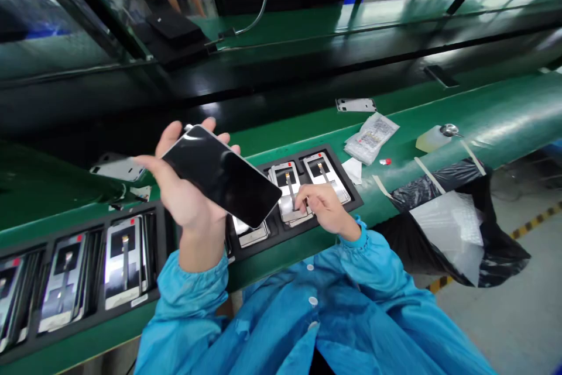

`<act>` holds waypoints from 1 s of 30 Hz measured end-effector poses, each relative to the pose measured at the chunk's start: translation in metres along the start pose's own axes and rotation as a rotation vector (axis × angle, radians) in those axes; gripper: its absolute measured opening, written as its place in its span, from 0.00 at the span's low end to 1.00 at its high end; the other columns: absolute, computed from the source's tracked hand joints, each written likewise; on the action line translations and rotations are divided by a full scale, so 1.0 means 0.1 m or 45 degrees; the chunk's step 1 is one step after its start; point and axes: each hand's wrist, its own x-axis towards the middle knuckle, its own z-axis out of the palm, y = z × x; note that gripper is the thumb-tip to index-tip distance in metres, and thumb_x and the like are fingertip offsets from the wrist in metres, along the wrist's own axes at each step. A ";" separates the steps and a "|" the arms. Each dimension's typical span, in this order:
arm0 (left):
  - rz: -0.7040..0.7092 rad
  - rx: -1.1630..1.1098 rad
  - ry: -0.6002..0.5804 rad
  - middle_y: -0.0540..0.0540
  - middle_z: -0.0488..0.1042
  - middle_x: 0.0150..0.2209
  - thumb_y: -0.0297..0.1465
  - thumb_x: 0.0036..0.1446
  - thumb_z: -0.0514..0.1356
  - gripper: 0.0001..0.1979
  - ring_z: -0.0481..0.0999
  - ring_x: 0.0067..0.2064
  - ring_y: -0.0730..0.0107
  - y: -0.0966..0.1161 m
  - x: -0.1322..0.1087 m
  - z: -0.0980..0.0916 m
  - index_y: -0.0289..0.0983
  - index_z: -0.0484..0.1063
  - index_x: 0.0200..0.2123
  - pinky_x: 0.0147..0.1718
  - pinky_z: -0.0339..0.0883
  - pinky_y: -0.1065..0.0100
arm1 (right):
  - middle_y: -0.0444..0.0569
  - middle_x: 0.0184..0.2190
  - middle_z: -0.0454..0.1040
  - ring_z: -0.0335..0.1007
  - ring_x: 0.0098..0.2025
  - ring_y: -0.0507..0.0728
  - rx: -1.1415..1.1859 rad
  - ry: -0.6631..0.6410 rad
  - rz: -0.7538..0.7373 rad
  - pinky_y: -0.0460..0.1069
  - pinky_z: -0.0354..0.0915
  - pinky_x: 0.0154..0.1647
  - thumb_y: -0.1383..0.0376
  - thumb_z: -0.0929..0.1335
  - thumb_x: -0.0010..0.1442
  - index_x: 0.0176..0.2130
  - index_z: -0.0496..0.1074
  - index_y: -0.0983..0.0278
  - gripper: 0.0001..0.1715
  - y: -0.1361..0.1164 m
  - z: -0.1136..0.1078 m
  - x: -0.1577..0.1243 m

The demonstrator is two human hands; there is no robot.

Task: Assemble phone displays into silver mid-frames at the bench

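My left hand [188,193] is raised over the bench, palm up, with a smartphone [223,176] in its grip. The phone's dark glossy screen faces me and lies tilted. Lower right, my right hand [324,206] has its fingers curled together over a dark tray [274,230]. Its fingertips meet a silver-backed phone screen panel [285,179] in the middle slot; whether they pinch anything is hidden. Beside it in the right slot rests another panel [322,170] with a ribbon cable and red tab. More panels show partly below the phone.
At left, another tray [162,246] holds rows of stacked panels. Beyond the right-hand tray lie a bubble-wrap packet [371,138], a white phone frame [355,105] and a pump bottle [434,138]. A black bag [500,246] hangs from the bench edge. A dark conveyor belt [281,85] runs behind.
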 end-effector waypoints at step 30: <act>-0.585 0.674 0.078 0.37 0.80 0.62 0.43 0.76 0.69 0.22 0.84 0.57 0.53 -3.20 2.34 1.76 0.37 0.77 0.65 0.56 0.85 0.48 | 0.65 0.72 0.78 0.71 0.75 0.84 -0.874 0.396 0.312 0.81 0.65 0.78 0.53 0.87 0.53 0.71 0.76 0.58 0.52 0.96 -0.13 -0.16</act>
